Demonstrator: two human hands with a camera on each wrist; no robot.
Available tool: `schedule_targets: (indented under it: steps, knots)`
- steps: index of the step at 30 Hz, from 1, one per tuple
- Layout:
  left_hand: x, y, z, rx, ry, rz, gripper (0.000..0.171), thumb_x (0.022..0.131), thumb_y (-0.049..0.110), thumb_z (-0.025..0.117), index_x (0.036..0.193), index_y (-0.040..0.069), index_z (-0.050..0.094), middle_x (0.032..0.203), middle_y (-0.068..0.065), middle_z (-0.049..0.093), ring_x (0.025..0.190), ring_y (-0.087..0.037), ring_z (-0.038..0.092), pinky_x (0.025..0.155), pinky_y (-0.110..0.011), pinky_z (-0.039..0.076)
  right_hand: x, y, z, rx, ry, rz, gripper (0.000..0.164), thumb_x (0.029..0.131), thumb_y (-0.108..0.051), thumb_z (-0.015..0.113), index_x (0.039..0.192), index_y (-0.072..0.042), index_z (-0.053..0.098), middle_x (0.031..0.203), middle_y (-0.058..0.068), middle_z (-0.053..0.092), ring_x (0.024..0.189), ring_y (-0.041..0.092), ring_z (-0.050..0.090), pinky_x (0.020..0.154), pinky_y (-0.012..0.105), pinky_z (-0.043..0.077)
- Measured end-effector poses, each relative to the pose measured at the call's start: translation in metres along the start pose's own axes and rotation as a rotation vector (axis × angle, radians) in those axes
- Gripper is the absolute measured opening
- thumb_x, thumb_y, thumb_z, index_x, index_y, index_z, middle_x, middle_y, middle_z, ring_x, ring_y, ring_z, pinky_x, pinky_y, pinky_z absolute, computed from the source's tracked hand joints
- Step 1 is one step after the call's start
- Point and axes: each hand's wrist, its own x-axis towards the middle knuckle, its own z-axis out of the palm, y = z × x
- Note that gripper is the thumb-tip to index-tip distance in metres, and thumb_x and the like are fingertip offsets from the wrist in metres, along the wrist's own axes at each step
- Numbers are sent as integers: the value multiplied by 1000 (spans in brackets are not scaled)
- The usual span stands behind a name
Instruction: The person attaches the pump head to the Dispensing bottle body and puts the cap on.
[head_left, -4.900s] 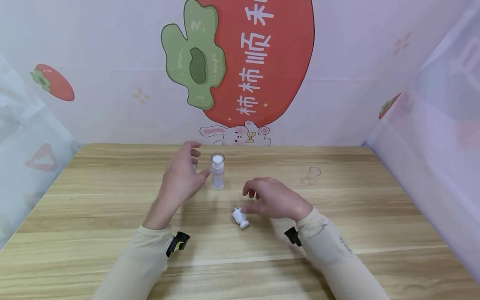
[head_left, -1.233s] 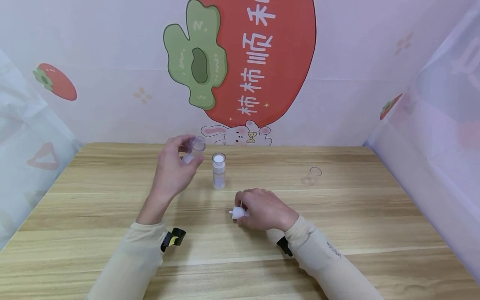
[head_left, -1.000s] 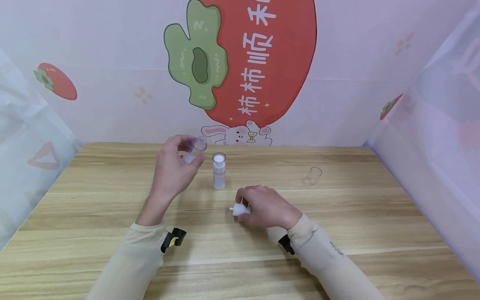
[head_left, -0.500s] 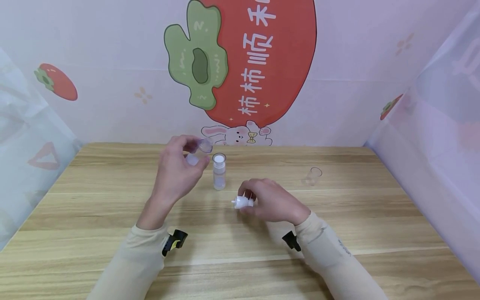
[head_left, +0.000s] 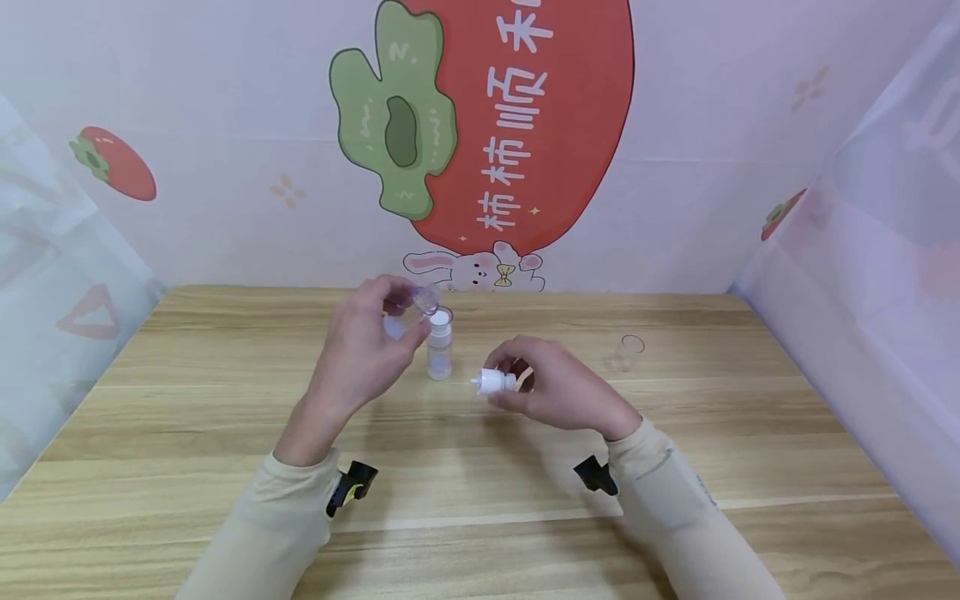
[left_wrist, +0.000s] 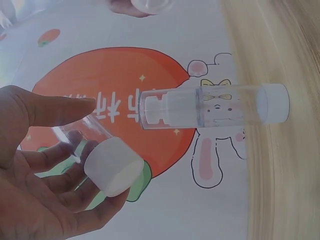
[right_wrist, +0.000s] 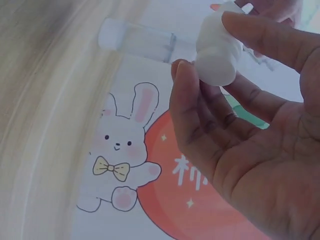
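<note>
My left hand (head_left: 363,350) grips a clear bottle body (left_wrist: 114,166) with a white base, held tilted above the table with its mouth towards the right. In my right hand (head_left: 570,387), fingers and thumb pinch a white pump head (head_left: 492,382), lying sideways in the air with its narrow stem to the left. Just behind the gap between both hands, a whole pump bottle (head_left: 439,360) stands upright under its clear cap; the left hand partly overlaps it in the head view. The right wrist view shows the pump head (right_wrist: 218,47) from its rounded white end.
A small clear cap (head_left: 624,354) sits on the wooden table (head_left: 480,517), right of the right hand. Behind the table hangs a white cloth (head_left: 675,208) printed with a red persimmon and a rabbit. Cloth sides flank both table edges.
My right hand, reaching beside the pump head at first, has grasped and lifted it off the table. My left hand has picked up the clear bottle body and brought it rightwards; the two hands are closer.
</note>
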Motion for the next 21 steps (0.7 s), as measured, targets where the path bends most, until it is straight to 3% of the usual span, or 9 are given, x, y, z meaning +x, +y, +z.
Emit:
schedule_targets:
  steps: [14,21]
  knots:
    - [-1,6,1,16,-53,-9,36,82,3,81,115,-4,67,108,-17,69,99,-32,63,90,-45,51,-3,0,-12,100,105,-10,27,85,-5,82,109,-5,70,100,2,66,91,19,64,79,38,58]
    - [-2,9,0,45,-88,-10,36,80,2,82,114,-1,69,104,-15,70,95,-31,63,87,-45,52,-4,0,-16,106,135,-26,28,85,-5,81,111,-6,70,102,1,68,91,22,64,78,36,57]
